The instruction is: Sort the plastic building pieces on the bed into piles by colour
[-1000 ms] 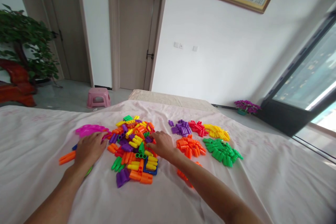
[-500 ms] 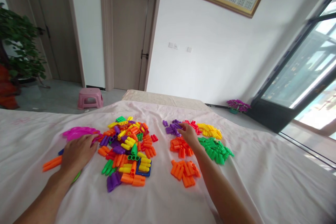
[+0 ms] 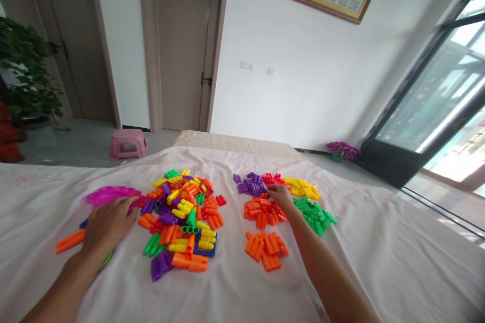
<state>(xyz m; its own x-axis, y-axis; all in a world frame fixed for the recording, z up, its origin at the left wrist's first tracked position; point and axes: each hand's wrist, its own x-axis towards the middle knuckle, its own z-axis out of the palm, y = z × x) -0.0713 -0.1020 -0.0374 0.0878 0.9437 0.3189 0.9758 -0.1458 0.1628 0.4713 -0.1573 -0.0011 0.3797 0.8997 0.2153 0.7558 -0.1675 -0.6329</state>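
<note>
Our right hand [image 3: 279,196], fingers bent, is at the edge of the purple pile [image 3: 250,185], apparently mid-sorting; our left hand [image 3: 109,222] rests beside the mixed heap [image 3: 184,212]. We cannot tell what either holds; the next move likely calls for a gentle release.

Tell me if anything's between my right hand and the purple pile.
Nothing visible is in the way. Your right hand has its fingertips at the right edge of the purple pile; I can't tell if they touch. The red pile lies beyond them and the farther orange pile on the near side.
</note>
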